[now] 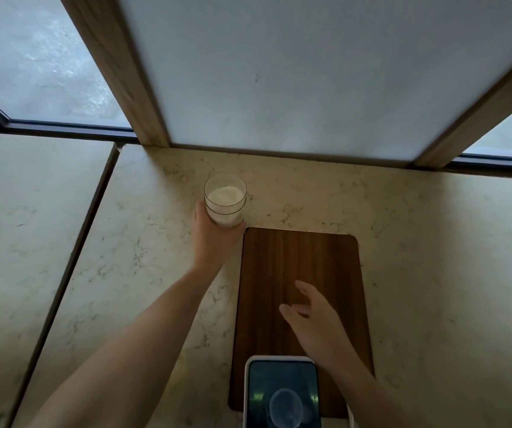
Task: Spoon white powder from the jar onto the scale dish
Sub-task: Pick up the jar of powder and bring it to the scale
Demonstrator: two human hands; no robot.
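Your left hand [214, 234] is wrapping around the near side of the jar [225, 199], thumb on its left wall and fingertips curling round the right, so you are gripping it low down near its base. The jar is clear glass, standing upright with no lid on it, and the white powder [225, 194] is filling it to well below the rim. It is sitting on the pale marble counter [143, 242], just beyond the far left corner of the wooden board [297, 261], and close to the back wall panel [294, 75].

Your right hand [316, 319] is hovering over the middle of the board with nothing in it, fingers loosely spread and slightly curled, palm facing left towards the jar. It is well apart from the jar, nearer to you and off to the right of it.

The scale [282, 393] is lying at the near end of the board, directly below your right hand in the picture and partly cut off by the bottom edge. Its dark glass top is reflecting light, and a round pale shape is showing on it; you cannot tell whether that is a dish or a reflection. Your right forearm is passing just beside the scale's right edge.
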